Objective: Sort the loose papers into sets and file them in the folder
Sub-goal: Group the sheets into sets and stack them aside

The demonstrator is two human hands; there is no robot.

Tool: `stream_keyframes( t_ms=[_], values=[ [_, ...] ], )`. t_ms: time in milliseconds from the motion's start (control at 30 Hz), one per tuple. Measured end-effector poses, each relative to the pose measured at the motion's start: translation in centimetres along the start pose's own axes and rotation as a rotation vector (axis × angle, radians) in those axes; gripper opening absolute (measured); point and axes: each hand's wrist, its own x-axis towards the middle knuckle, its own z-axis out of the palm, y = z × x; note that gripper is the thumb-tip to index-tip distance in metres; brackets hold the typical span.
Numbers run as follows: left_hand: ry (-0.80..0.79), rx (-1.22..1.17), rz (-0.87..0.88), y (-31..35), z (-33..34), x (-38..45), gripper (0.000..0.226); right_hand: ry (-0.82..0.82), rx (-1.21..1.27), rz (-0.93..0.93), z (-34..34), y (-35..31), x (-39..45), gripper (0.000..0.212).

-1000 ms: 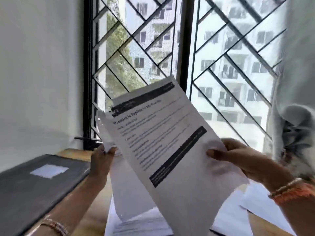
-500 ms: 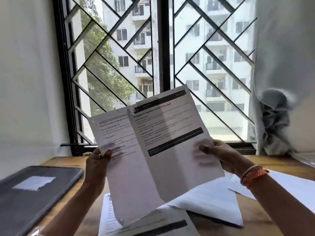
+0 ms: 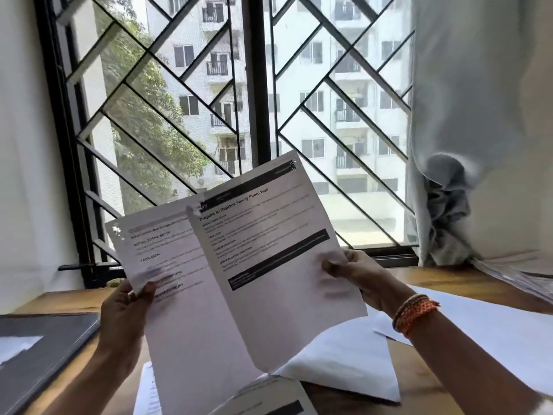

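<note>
Left hand (image 3: pixel 125 313): pinching the rear sheet (image 3: pixel 167 283) at its edge.
Right hand (image 3: pixel 356 280): gripping the front sheet (image 3: pixel 269 259) (overlapping the rear one).
Folder (image 3: pixel 45 345): closed, left on the table (image 3: pixel 419 381).

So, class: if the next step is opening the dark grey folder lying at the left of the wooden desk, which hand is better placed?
Probably the left hand: it grips its printed sheet nearest the dark grey folder; the right hand pinches the other sheet across the desk.

Your two white sheets (image 3: pixel 263 265) carry black text and black bars; your wrist band (image 3: pixel 414 311) is orange; the folder (image 3: pixel 45 351) is dark grey, the table (image 3: pixel 419 381) brown wood, the curtain (image 3: pixel 478 115) pale grey, the window grille (image 3: pixel 257 85) black with diagonal bars.
</note>
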Motion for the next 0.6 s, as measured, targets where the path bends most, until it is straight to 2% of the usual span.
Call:
stream_keyframes(
  t_ms=[267, 600],
  values=[
    [0.026, 0.035, -0.005, -0.42, 0.04, 0.04, 0.027, -0.02, 0.03, -0.012, -0.08, 0.01, 0.1, 0.006],
    [0.007, 0.054, 0.0, 0.36, 0.36, -0.32, 0.028, 0.016, 0.002, 0.021, 0.12, 0.0, -0.07, 0.006]
  ],
)
